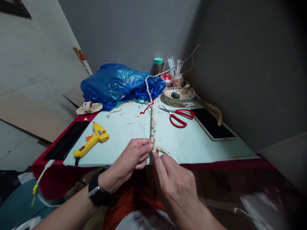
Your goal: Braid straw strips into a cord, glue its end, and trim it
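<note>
A pale braided cord of dried plant fibre (pixel 153 123) runs from my fingers across the table, then bends up at the back towards the wall. My left hand (pixel 134 155) pinches the near end of the braid between thumb and forefinger; a dark watch is on that wrist. Just below and to the right, my right hand (pixel 176 179) is closed on the fibre strands at the same end. A loose brownish strand (pixel 161 150) sticks out to the right between the hands. Far up the braid, a red string (pixel 146 108) lies against it.
Red-handled scissors (pixel 178 116) and a black tablet (pixel 212 124) lie to the right. At left are a yellow glue gun (pixel 92 140), a dark phone (pixel 67 140) and a woven sandal (pixel 89 108). Behind stand a blue plastic bag (pixel 120 84), a basket (pixel 165 94) and a cup (pixel 177 80).
</note>
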Available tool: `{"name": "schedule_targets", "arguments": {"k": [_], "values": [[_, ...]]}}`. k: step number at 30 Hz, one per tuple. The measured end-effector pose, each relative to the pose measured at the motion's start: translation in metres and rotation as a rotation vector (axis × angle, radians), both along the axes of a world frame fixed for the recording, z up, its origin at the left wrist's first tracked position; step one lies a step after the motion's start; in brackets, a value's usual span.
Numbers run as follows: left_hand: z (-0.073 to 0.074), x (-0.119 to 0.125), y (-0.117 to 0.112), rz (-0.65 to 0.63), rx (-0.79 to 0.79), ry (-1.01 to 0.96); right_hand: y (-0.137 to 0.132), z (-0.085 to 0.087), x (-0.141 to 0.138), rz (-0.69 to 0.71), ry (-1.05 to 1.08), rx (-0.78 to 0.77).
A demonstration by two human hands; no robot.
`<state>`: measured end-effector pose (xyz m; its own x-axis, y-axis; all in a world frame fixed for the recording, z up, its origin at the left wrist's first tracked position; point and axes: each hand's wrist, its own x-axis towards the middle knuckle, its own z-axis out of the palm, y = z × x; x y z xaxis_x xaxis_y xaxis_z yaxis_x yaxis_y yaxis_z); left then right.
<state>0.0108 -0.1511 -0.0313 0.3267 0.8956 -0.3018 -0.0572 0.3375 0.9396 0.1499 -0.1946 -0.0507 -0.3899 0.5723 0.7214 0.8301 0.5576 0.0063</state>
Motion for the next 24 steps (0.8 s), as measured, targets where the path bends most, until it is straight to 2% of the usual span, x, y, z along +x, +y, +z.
{"name": "schedule_targets", "arguments": {"k": [4, 6, 9, 13, 15, 18, 22, 24], "values": [[0.001, -0.004, -0.002, -0.021, 0.029, -0.013, -0.001, 0.0, 0.01, 0.105, 0.038, -0.088], [0.002, -0.004, -0.002, -0.018, 0.052, 0.005, 0.002, 0.006, 0.018, 0.157, 0.154, -0.19], [0.002, -0.002, -0.004, 0.0, 0.085, 0.02, 0.016, 0.017, 0.026, 0.138, 0.39, -0.34], [0.0, 0.0, -0.008, 0.03, 0.133, 0.09, 0.039, 0.019, 0.028, 0.284, 0.497, -0.869], [0.0, 0.0, -0.01, 0.032, 0.201, 0.183, 0.046, 0.015, 0.026, 0.362, 0.544, -0.992], [0.004, 0.0, -0.015, 0.023, 0.407, 0.39, 0.048, 0.009, 0.024, 0.385, 0.642, -0.99], [0.004, 0.002, -0.026, 0.081, 0.694, 0.772, 0.041, 0.002, 0.018, 0.273, 0.694, -0.905], [0.0, 0.004, -0.033, 0.12, 0.905, 0.939, 0.037, -0.001, 0.015, 0.235, 0.708, -0.877]]}}
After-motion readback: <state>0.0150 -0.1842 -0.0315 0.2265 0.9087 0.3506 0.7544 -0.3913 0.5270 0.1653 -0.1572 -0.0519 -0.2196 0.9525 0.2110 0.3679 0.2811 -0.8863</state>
